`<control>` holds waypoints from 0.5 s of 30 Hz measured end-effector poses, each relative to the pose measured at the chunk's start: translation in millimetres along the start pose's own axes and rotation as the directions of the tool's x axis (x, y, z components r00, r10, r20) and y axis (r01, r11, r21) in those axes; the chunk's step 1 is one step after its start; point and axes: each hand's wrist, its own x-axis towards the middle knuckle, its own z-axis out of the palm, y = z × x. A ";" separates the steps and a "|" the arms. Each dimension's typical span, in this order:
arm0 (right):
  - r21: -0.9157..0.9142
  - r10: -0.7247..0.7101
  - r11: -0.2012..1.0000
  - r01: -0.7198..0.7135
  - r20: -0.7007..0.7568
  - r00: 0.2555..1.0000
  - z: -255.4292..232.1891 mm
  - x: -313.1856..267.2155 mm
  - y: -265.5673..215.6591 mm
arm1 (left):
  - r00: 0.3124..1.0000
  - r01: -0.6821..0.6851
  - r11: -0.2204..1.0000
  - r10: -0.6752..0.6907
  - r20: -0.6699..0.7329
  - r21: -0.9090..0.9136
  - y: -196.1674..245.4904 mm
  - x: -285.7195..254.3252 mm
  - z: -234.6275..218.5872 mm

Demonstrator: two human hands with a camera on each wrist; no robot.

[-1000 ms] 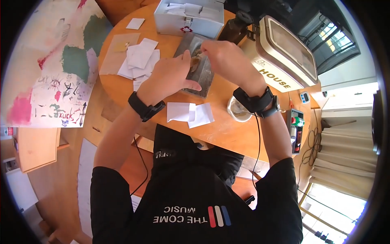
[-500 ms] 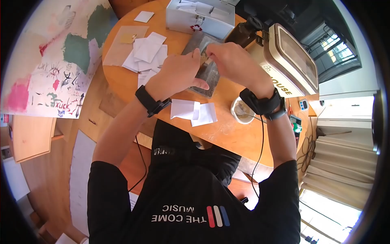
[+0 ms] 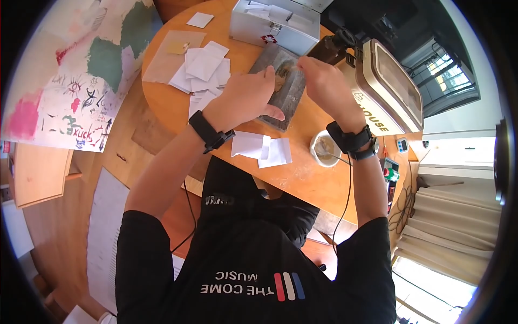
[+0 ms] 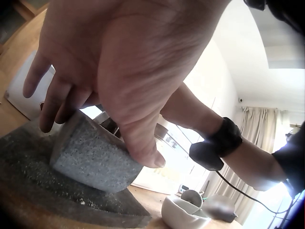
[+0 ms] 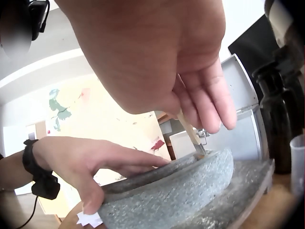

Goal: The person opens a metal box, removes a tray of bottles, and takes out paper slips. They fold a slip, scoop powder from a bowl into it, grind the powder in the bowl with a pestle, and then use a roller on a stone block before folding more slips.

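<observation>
A grey stone trough (image 5: 176, 195) sits on a dark stone slab (image 4: 33, 157), with brownish residue showing inside it in the head view. My left hand (image 3: 243, 97) spans the trough and holds it, thumb at one side and fingers over the other. Above the trough's far end, my right hand (image 3: 329, 86) pinches a small brush (image 5: 190, 133) with a pale wooden handle and a metal band. The brush's lower end is down at the trough's hollow, its tip partly hidden by the stone rim. Pale crumbs (image 4: 82, 202) lie on the slab.
Loose white paper packets (image 3: 202, 67) lie left of the slab, and two more packets (image 3: 261, 148) near the table edge. A white bowl (image 3: 325, 148) holding a utensil stands at right. Behind are a white metal box (image 3: 275, 29), dark bottle (image 3: 332, 46) and cream case (image 3: 377, 86).
The head view has shifted, so the table things sit further right. My right hand has moved slightly right, away from the left, along the trough. My left hand keeps its hold.
</observation>
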 end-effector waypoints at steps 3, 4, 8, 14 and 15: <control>0.049 -0.025 0.998 0.030 -0.098 0.995 -5.3 0.9 -6.2 | 0.999 0.020 0.999 -0.019 0.045 -0.028 2.4 1.0 -6.0; 0.035 -0.029 0.999 0.031 -0.074 0.997 -2.9 0.5 -5.5 | 1.000 0.010 1.000 -0.010 0.016 -0.024 1.0 -0.1 -3.8; 0.039 -0.038 0.998 0.041 -0.057 0.998 -1.8 -4.1 -7.3 | 1.000 -0.014 1.000 0.013 -0.025 -0.026 -0.4 0.5 1.7; 0.017 -0.035 0.999 0.036 -0.051 0.998 -0.2 -3.5 -9.8 | 0.999 -0.027 0.999 0.025 -0.046 -0.040 -2.0 -0.3 3.2; 0.062 -0.053 0.996 0.057 -0.062 0.997 1.0 -2.6 -10.8 | 0.999 -0.024 0.999 0.022 -0.046 -0.030 -2.9 -0.6 3.6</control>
